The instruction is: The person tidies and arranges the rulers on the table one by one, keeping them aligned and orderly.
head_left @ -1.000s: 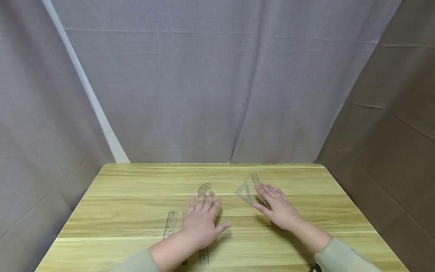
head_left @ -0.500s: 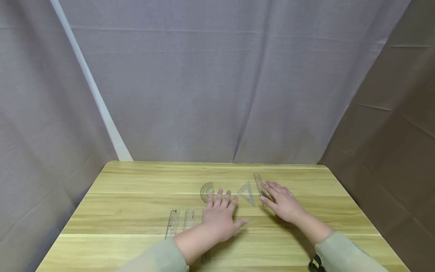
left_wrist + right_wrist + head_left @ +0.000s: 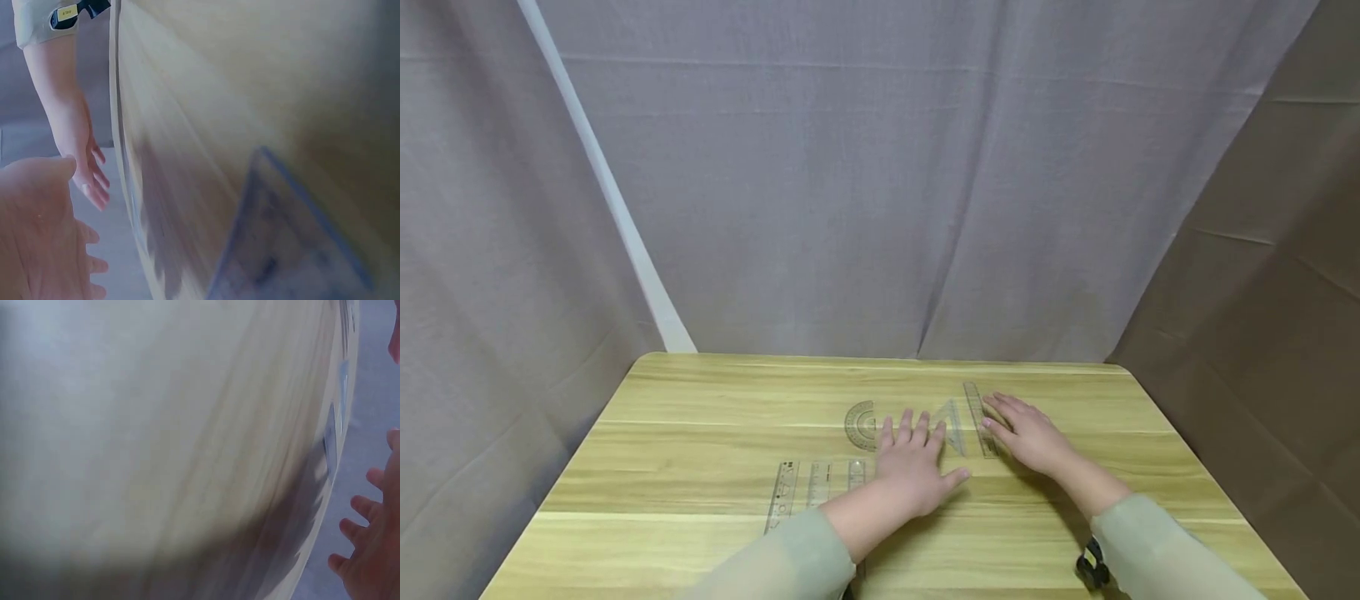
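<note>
My left hand (image 3: 913, 475), fingers spread, hovers in front of a clear set square (image 3: 956, 427) and partly hides it. Just left of its fingertips lies a clear protractor (image 3: 859, 425). A narrow clear ruler (image 3: 976, 417) lies beside my right hand (image 3: 1028, 437), whose fingers are extended at its right edge; contact cannot be made out. In the right wrist view, the right hand (image 3: 372, 544) appears above the table, holding nothing. Three clear rulers lie nearer me: a left one (image 3: 782, 493), a middle one (image 3: 818, 483) and a right one (image 3: 856, 473), partly covered by the left forearm.
The wooden table (image 3: 685, 475) has rounded far corners. Grey curtains (image 3: 820, 208) hang behind it and at the sides. A black wrist device (image 3: 1092, 565) sits at the right sleeve. In the left wrist view a blurred clear plastic ruler end (image 3: 281, 250) is close to the camera.
My left hand has moved right, from over the rulers and protractor to in front of the set square. The right hand has shifted slightly right, uncovering more of the narrow ruler.
</note>
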The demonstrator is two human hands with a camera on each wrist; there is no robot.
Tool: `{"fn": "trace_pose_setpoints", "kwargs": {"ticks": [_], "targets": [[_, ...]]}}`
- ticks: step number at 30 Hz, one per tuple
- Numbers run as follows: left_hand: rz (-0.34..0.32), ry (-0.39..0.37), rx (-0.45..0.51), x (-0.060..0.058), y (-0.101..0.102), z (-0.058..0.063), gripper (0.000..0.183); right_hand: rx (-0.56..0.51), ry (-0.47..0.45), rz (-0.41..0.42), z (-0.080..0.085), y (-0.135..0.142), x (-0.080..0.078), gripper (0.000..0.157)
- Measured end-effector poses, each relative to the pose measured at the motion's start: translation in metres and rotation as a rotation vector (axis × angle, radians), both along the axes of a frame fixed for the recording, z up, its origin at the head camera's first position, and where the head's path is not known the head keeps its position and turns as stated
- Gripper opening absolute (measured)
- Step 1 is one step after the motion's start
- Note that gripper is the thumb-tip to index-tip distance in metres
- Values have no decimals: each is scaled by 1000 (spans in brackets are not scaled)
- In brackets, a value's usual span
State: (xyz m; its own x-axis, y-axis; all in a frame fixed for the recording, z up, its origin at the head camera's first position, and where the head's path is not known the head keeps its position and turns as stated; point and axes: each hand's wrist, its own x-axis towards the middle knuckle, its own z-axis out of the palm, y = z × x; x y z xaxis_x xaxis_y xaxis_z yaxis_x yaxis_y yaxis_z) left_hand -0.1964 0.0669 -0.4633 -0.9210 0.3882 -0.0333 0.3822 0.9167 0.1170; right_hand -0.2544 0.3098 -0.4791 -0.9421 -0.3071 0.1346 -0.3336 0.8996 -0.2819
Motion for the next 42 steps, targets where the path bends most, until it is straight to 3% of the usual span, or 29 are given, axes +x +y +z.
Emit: {"fn": "trace_pose_setpoints", "kwargs": {"ticks": [11,28,42], "targets": [[33,-21,-25,-8,25,-3,85,-18,-6,1,-1,1,-20,55],[72,-78,-103,-20,60,-14,85,-5,-58,-78,-3,3,-41,56],[87,-80,-194,-25,69,-14,87,37,-100,-121,-3,3,-55,60]]}}
